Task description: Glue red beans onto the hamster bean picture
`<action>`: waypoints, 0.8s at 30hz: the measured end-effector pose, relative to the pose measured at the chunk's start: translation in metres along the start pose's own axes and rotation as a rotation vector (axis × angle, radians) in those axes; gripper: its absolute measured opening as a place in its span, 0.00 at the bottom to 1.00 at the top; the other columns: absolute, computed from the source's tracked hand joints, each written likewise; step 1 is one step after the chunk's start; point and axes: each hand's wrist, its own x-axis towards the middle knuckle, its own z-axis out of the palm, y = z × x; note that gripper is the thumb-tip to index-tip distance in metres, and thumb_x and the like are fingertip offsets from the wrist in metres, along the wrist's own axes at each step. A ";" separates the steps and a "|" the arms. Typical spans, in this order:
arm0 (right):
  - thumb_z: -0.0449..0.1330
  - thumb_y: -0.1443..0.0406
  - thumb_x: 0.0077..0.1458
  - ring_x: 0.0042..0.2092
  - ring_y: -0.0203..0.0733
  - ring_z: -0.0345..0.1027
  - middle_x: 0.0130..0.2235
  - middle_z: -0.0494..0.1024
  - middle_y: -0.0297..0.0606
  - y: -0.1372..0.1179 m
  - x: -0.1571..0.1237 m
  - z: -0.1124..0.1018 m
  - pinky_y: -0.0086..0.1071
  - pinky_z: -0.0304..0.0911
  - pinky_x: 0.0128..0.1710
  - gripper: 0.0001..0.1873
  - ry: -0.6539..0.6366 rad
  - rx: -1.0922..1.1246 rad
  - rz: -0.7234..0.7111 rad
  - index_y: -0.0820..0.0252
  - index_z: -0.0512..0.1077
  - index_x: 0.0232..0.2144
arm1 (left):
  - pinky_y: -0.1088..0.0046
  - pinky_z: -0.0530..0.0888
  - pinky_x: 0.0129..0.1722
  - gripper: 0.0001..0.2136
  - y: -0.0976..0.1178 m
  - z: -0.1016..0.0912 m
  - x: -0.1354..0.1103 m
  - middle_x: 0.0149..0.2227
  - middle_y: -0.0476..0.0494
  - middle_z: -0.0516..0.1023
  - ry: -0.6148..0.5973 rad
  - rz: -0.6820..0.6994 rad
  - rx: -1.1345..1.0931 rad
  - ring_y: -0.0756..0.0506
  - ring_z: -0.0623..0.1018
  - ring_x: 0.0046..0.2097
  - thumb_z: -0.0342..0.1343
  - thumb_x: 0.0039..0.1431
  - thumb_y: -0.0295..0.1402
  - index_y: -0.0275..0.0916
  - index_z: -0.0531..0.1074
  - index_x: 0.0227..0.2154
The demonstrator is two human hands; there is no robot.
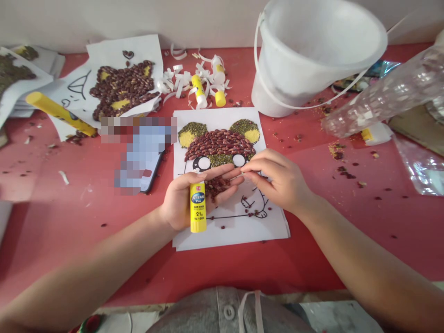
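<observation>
My left hand (179,196) is turned palm up, its thumb pinning a yellow glue stick (198,210) against the palm. Dark red beans (218,187) lie in the hollow of its fingers. My right hand (285,182) has thumb and forefinger pinched together beside the left fingertips; whatever is between them is too small to make out. Both hands are over a white sheet (229,236) with a line drawing of an animal. On its head, red beans (222,143) cover the top, and green beans (245,128) with yellow grains (187,138) fill the ears. My hands hide part of the drawing.
A phone (152,171), partly blurred, lies left of the sheet. Further left are another yellow glue stick (62,113) and a bean-covered picture (121,88). Paper scraps (182,83), a white bucket (287,69) and a clear plastic bottle (388,92) are at the back. Loose beans dot the red table (322,259).
</observation>
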 end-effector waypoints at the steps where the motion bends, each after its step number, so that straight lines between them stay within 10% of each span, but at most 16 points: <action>1: 0.54 0.72 0.57 0.33 0.36 0.67 0.31 0.71 0.38 0.001 0.000 0.000 0.31 0.66 0.33 0.05 0.001 0.010 0.019 0.60 0.69 0.33 | 0.67 0.67 0.55 0.21 0.000 0.000 0.000 0.47 0.33 0.78 -0.002 -0.001 -0.002 0.39 0.74 0.53 0.50 0.49 0.31 0.26 0.74 0.44; 12: 0.52 0.72 0.58 0.35 0.40 0.65 0.32 0.72 0.38 0.012 -0.004 0.002 0.35 0.64 0.34 0.10 -0.145 -0.130 0.024 0.56 0.72 0.34 | 0.70 0.68 0.53 0.22 -0.001 -0.008 -0.008 0.47 0.34 0.78 -0.268 -0.278 -0.002 0.40 0.75 0.52 0.53 0.48 0.32 0.27 0.74 0.47; 24: 0.52 0.71 0.57 0.32 0.41 0.63 0.28 0.72 0.40 0.006 0.003 0.006 0.36 0.62 0.33 0.10 -0.186 -0.291 -0.024 0.60 0.70 0.26 | 0.71 0.66 0.53 0.22 -0.002 -0.011 -0.006 0.48 0.34 0.77 -0.312 -0.268 0.007 0.42 0.75 0.52 0.50 0.51 0.32 0.27 0.73 0.48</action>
